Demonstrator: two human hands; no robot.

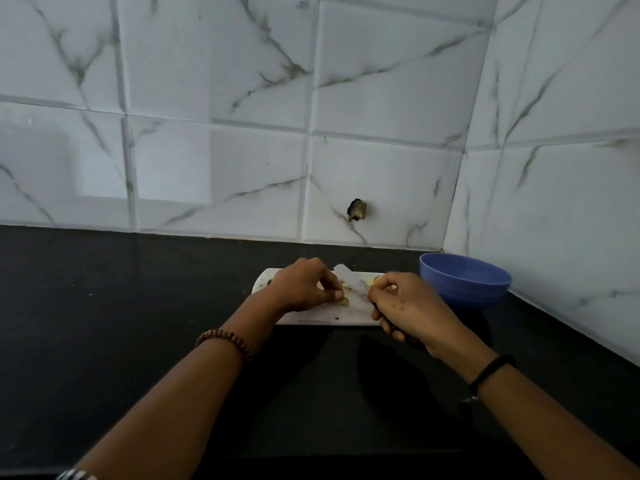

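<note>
From the head camera, a thin dark line near the front edge of the cutting board (311, 317) may be print, but it is too small to read.

There is one white cutting board, lying flat on the black counter (138, 306) close to the tiled wall (225, 133). One knife (349, 280) with a pale blade and a dark handle lies across it. One blue bowl (464, 282) stands on the counter just beside the board's right end. Two pale yellowish pieces of food show on the board. One piece (343, 300) is at the left fingertips and a second bit (371, 280) is beyond the blade, near the right knuckles. A few dark specks dot the board. Whether more pieces lie under the hands cannot be told.

The left hand (304, 285) is curled knuckles up over the middle of the board, its fingertips pinching the nearer piece against the surface. The right hand (412, 306) is clenched round the knife's handle, with the blade angled away and to the left, its edge down on the board just beside the left fingers.

A beaded bracelet (225, 341) circles the left wrist and a black band (491, 370) the right. One dark chipped hole (357, 209) marks the wall above the board.
</note>
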